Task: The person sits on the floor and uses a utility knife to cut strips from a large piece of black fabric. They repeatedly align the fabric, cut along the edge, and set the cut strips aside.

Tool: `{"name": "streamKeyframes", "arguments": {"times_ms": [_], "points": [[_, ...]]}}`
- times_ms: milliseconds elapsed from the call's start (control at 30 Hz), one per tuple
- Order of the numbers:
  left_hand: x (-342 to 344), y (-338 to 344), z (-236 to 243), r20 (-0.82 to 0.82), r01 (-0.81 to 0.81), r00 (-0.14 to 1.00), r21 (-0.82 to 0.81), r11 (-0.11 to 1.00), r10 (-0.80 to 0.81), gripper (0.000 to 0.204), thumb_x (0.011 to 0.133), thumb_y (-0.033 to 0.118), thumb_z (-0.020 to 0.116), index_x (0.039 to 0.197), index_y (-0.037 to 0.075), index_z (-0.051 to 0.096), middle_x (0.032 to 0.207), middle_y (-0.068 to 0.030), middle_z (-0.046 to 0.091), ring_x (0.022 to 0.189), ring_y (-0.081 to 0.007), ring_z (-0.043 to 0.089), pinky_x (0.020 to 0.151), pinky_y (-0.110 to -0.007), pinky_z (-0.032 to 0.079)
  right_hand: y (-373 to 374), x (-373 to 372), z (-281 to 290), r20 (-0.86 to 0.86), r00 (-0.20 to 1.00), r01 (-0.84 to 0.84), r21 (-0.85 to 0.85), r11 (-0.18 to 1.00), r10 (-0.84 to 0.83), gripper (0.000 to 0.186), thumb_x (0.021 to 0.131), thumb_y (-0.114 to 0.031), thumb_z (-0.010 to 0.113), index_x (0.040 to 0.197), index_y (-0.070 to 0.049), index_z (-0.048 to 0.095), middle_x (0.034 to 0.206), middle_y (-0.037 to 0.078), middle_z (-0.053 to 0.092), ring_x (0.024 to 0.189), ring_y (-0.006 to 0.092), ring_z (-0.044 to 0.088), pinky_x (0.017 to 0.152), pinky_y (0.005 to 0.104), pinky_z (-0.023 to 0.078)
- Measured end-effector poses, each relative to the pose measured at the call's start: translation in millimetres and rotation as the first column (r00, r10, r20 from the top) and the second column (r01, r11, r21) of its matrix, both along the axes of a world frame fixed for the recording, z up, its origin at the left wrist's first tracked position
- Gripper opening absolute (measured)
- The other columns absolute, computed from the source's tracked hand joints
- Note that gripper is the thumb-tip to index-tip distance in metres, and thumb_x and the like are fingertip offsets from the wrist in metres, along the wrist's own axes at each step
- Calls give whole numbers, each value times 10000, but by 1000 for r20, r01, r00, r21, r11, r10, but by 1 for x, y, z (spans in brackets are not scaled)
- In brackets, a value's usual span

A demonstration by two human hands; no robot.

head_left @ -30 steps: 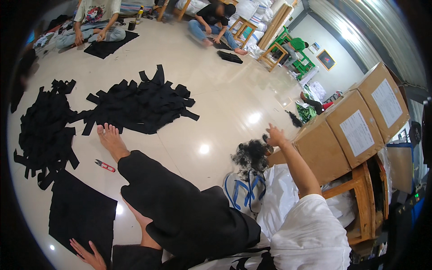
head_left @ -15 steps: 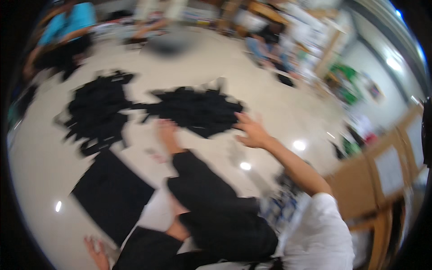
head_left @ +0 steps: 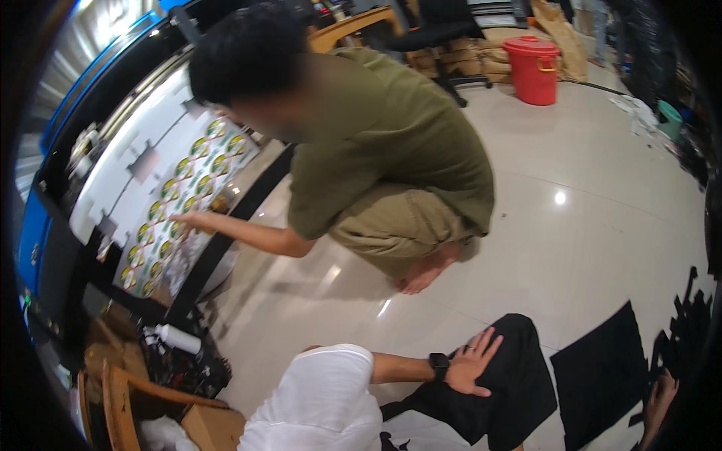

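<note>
My left hand rests palm down on the black cloth over my bent knee. Its fingers are spread and hold nothing; a dark watch is on the wrist. To the right of the knee a flat black cloth piece lies on the floor, and past it, at the right rim, part of a pile of black strips shows. A bare limb beside the pile is cut off by the rim, probably my foot. I cannot make out my right hand in this view.
A person in an olive shirt squats ahead, one hand at a printed sheet hanging from a large machine. A red lidded bucket and a black office chair stand behind. A wooden frame and a white bottle sit lower left.
The view has swung far to the left, bringing the squatting person and machine in. My left hand now lies on my knee. My right hand, earlier spread at the black pile, is out of view.
</note>
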State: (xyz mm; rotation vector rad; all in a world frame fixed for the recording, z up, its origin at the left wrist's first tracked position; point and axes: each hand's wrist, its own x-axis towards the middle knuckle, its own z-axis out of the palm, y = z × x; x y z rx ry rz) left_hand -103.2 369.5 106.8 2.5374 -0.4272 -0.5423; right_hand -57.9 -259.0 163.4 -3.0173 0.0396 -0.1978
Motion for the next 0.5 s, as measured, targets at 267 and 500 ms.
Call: {"name": "streamKeyframes", "arguments": {"times_ms": [267, 500], "points": [[20, -9, -37, -6, 37, 999, -9, 999, -37, 1518, 674, 668, 826, 1630, 63, -186, 1671, -335, -178, 1518, -626, 25, 1089, -786, 271, 235, 13, -3, -483, 580, -610, 276, 742, 656, 312, 937, -223, 674, 1147, 5, 715, 1165, 232, 710, 1172, 409, 648, 1092, 512, 420], [49, -10, -4, -166, 172, 968, -99, 980, -187, 1582, 625, 621, 839, 1552, -121, -206, 1593, -443, -245, 1491, -629, -183, 1171, -768, 35, 287, 4, 49, -575, 475, -510, 437, 741, 666, 315, 965, -211, 653, 1127, 48, 731, 1120, 256, 737, 1069, 440, 699, 957, 485, 539]]}}
